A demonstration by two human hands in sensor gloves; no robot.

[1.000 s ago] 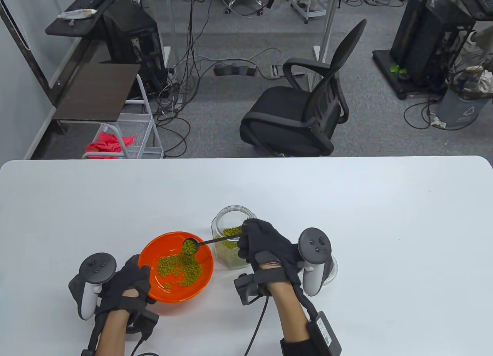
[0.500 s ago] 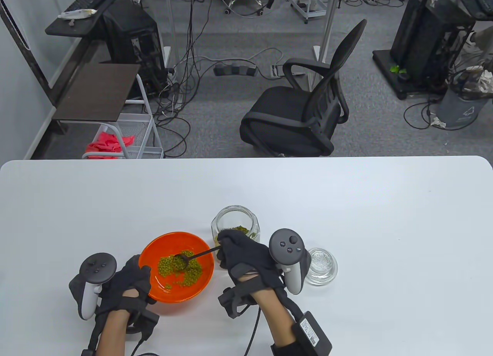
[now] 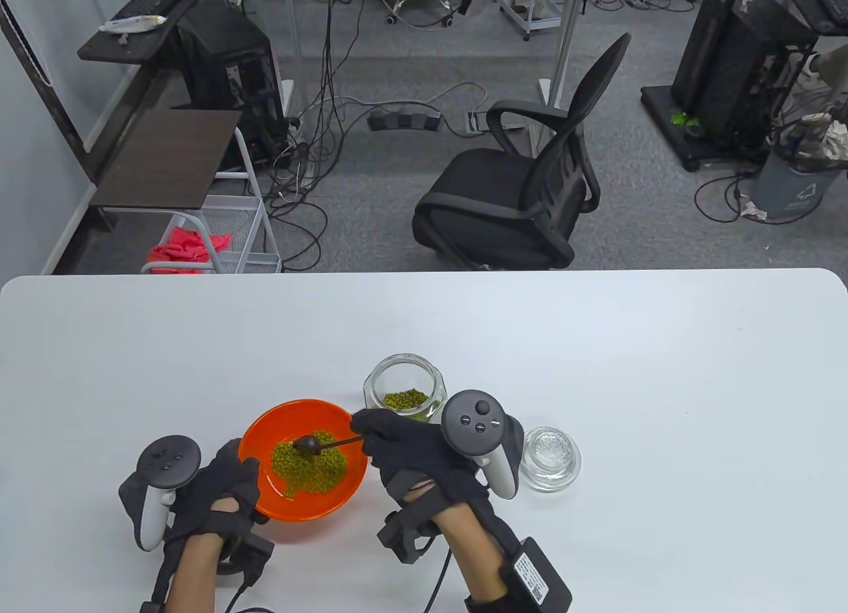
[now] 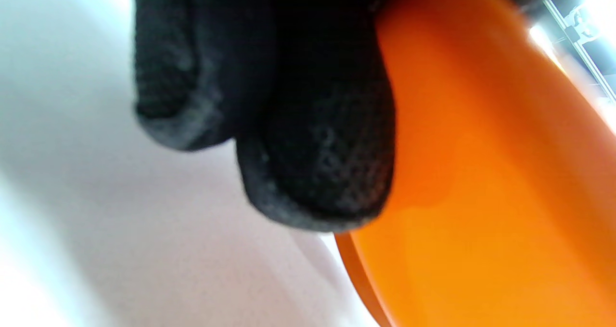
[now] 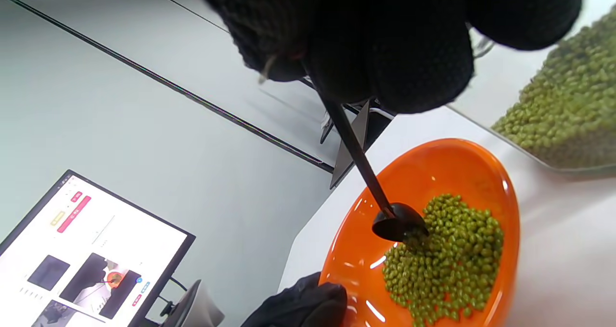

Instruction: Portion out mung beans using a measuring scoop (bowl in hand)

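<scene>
From the table view we see our left hand (image 3: 215, 490) holding the rim of the orange bowl (image 3: 262, 441) near the table's front edge, and our right hand (image 3: 417, 450) pinching the black measuring scoop (image 3: 308, 445), turned over on the mung beans (image 3: 311, 466). In the left wrist view, our fingers (image 4: 317, 163) press the bowl's underside. In the right wrist view, the scoop's head touches the bean pile, the glass jar (image 5: 572, 110) just beside.
</scene>
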